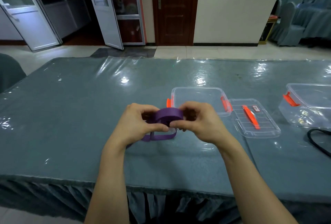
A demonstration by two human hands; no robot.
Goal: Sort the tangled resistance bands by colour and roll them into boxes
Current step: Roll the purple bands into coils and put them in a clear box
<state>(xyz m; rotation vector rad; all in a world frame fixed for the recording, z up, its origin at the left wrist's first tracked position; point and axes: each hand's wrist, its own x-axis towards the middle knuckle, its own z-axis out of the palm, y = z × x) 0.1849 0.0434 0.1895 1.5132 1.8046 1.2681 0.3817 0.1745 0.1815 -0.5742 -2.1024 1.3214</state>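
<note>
A purple resistance band [169, 114] is partly rolled into a coil above the table, with a loose loop trailing down onto the cloth. My left hand [141, 121] grips the coil's left side, thumb along its front. My right hand [198, 121] pinches the coil's right side, thumb meeting the left thumb. Just behind my hands stands a clear box [197, 96] with orange latches and nothing inside it. Its clear lid [254, 118] with an orange handle lies flat to the right.
A second clear box [308, 105] with an orange latch stands at the far right. A black band [317, 139] curves in at the right edge. The table [71, 116] has a grey cloth under clear plastic; its front edge runs below my forearms.
</note>
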